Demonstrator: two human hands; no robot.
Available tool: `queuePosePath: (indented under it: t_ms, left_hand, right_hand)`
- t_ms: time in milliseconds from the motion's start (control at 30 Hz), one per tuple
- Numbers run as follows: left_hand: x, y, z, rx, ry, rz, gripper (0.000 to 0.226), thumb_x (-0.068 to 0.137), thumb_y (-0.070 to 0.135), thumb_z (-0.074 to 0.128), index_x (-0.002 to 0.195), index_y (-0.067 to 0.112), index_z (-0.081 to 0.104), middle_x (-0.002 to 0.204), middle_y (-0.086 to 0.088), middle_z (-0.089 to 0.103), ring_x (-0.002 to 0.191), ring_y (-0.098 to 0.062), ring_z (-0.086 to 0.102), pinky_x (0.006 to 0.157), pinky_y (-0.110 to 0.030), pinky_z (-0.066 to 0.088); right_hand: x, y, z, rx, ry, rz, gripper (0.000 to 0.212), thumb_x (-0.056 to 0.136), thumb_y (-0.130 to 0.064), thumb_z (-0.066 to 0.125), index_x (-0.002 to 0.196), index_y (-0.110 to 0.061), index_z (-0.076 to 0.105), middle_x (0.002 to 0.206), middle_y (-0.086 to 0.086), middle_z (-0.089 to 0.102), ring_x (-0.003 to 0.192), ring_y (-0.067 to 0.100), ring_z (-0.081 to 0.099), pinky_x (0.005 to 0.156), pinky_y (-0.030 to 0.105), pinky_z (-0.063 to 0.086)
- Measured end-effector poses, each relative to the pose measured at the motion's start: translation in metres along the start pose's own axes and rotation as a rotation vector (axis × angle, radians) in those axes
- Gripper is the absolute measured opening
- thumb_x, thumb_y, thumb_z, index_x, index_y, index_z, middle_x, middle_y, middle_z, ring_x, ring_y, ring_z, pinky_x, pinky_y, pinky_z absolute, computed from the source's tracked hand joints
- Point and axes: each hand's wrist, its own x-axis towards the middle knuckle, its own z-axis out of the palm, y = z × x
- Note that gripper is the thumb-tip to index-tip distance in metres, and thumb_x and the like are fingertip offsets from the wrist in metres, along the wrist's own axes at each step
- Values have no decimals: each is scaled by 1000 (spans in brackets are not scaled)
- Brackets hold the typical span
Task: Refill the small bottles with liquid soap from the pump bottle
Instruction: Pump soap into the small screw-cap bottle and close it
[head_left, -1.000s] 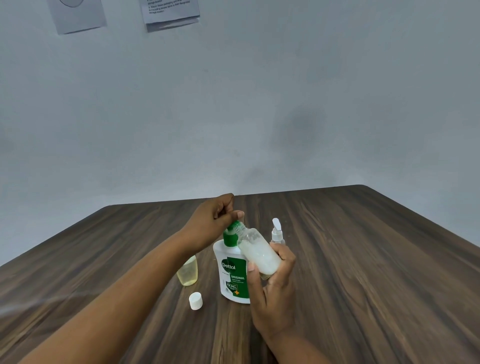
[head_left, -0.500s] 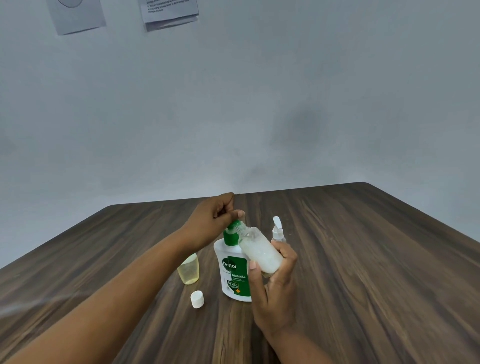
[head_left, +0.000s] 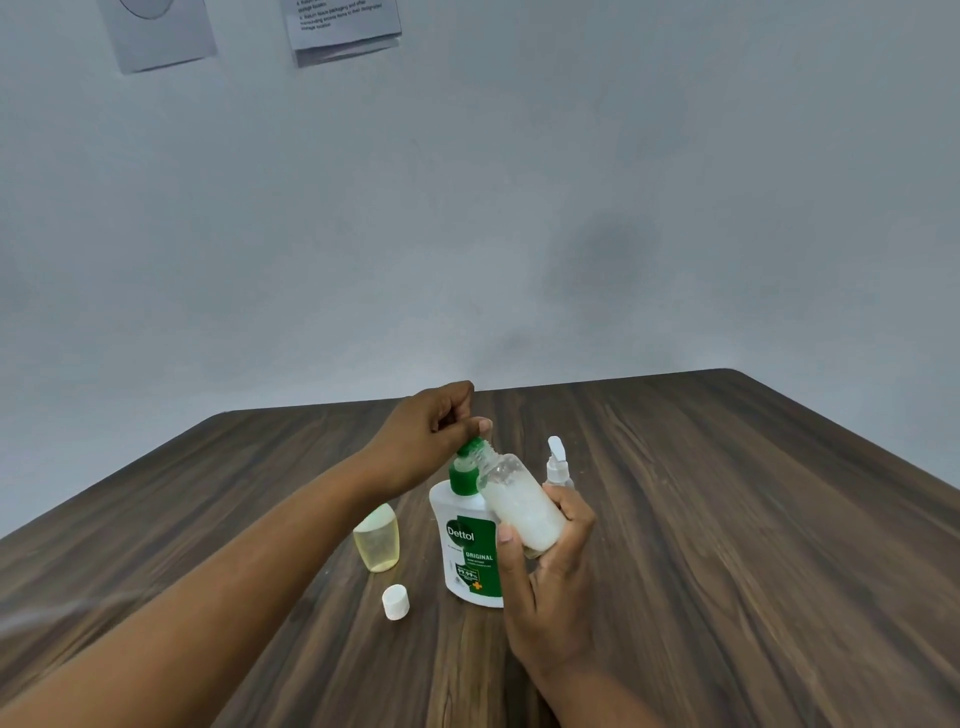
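Note:
A white Dettol pump bottle (head_left: 470, 551) with a green pump top stands on the wooden table (head_left: 727, 519). My left hand (head_left: 426, 441) sits curled over the green pump head, thumb on top of it. My right hand (head_left: 545, 566) grips a small clear bottle (head_left: 522, 506) partly filled with white soap, tilted with its open neck against the pump spout. A small yellowish bottle (head_left: 377, 540) stands open to the left, with a white cap (head_left: 396, 601) lying in front of it.
A small spray bottle (head_left: 557, 462) with a white nozzle stands just behind my right hand. Papers (head_left: 343, 26) hang on the grey wall beyond the table's far edge.
Almost nothing has changed. Both hands keep their hold at the pump, and the view has shifted only slightly.

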Motion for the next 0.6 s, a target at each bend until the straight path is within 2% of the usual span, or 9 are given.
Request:
queuePosePath:
  t_ms: [100, 167, 267, 367, 467, 600]
  left_hand:
    - [-6, -4, 3, -66, 19, -32, 33, 90, 17, 60, 66, 13, 38, 59, -2, 38, 60, -16, 36, 60, -31, 36]
    - [-7, -4, 5, -71, 30, -31, 34, 90, 17, 60, 65, 14, 37, 59, -3, 39, 60, -15, 37, 60, -30, 36]
    - [-6, 0, 3, -52, 40, -14, 32, 90, 18, 60, 66, 13, 38, 59, -4, 39, 59, -14, 37, 59, -29, 35]
    - [-4, 6, -4, -18, -5, 7, 30, 90, 19, 60, 68, 10, 41, 58, 1, 41, 57, -10, 35, 56, -24, 32]
    - [-1, 7, -9, -17, -34, 10, 28, 90, 19, 60, 70, 8, 44, 59, 0, 42, 58, -10, 35, 56, -24, 32]
    - [-3, -2, 1, -72, 20, 11, 33, 90, 18, 60, 66, 13, 38, 58, -1, 38, 59, -14, 35, 58, -27, 33]
  right_hand:
    - [-1, 0, 0, 6, 13, -9, 40, 89, -52, 44, 120, -33, 29, 108, -10, 48, 85, 18, 60, 58, 32, 56]
    - [-1, 1, 0, 13, 18, -6, 44, 89, -60, 42, 121, -32, 30, 108, -5, 50, 85, 19, 60, 58, 34, 57]
    - [0, 0, 0, 17, 12, -6, 51, 88, -69, 35, 122, -32, 29, 109, -1, 51, 87, 19, 61, 60, 30, 58]
    - [-1, 1, 0, 17, -7, -2, 51, 86, -72, 33, 122, -36, 26, 110, 1, 52, 88, 18, 61, 61, 25, 57]
    - [-1, 2, 0, 10, -19, 7, 49, 85, -73, 33, 123, -43, 21, 112, 2, 53, 90, 19, 61, 62, 29, 58]
    - [-1, 1, 0, 3, -7, 6, 51, 86, -72, 33, 123, -37, 25, 110, 0, 52, 88, 18, 61, 61, 27, 57]
